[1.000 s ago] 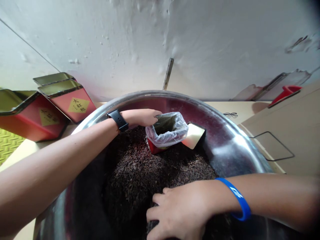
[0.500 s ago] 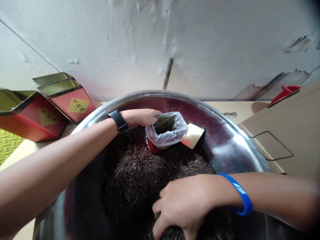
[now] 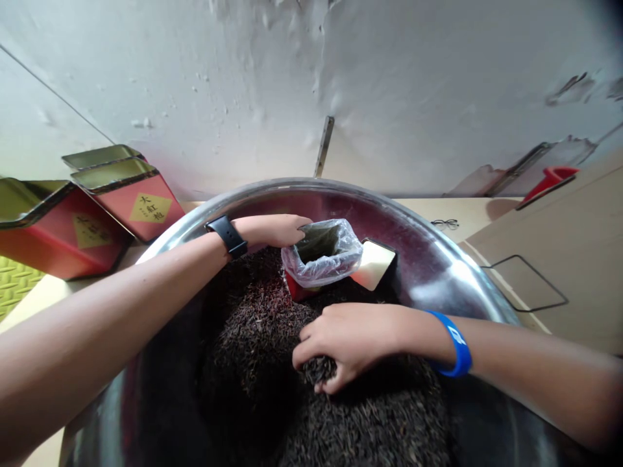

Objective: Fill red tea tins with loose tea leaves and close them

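Observation:
A large steel basin (image 3: 452, 272) holds a heap of dark loose tea leaves (image 3: 253, 337). A red tin lined with a clear plastic bag (image 3: 324, 256) stands in the leaves at the far side. My left hand (image 3: 275, 230), with a black watch on the wrist, grips the bag's near rim. My right hand (image 3: 348, 340), with a blue wristband, is cupped shut on a handful of tea leaves just above the heap, a short way in front of the tin. A pale tin lid (image 3: 374, 264) leans beside the tin.
Red tins with gold labels (image 3: 141, 201) and open lids stand at the left on the table. A cardboard box (image 3: 559, 246) with a wire handle lies at the right. A white peeling wall rises behind the basin.
My right hand scooped into the leaves near the front, closed on a handful, and rose toward the lined tin. My left hand stayed on the bag's rim.

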A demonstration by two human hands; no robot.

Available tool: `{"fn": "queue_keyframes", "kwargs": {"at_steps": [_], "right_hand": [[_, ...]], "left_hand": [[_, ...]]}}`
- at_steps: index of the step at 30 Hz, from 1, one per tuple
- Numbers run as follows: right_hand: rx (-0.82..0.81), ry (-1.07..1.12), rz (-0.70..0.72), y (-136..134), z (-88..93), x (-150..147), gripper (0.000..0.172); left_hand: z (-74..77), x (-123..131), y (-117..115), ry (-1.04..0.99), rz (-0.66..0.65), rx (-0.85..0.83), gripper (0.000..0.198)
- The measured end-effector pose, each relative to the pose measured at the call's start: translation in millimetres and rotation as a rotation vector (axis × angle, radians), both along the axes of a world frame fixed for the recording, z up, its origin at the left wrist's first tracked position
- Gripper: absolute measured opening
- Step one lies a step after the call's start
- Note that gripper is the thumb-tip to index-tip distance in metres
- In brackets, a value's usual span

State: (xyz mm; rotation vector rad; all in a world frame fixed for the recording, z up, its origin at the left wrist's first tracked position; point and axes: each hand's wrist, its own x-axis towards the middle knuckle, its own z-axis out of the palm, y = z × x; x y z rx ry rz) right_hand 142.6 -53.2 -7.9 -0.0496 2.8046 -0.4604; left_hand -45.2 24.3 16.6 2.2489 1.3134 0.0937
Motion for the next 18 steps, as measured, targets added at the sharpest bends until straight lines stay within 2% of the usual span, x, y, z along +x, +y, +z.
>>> {"fn": "queue_keyframes", "kwargs": {"at_steps": [4, 9, 14, 18], "right_hand": [[0.086, -0.030, -0.028, 7, 2.6, 2, 0.027], [0.113, -0.048, -0.053, 10, -1.4, 2, 0.018], [0.131, -0.038, -0.123, 11, -2.5, 1, 0.033], [0.116, -0.021, -0.124, 15, -2.6, 1, 0.029]], "left_hand": [[-1.0, -1, 2, 0.010, 0.006, 0.003, 0.036], [-2.4, -1, 2, 0.018, 0.010, 0.007, 0.036], [-2.9, -1, 3, 0.041, 0.003, 0.022, 0.036], [-2.4, -1, 4, 0.062, 0.004, 0.025, 0.036]]}}
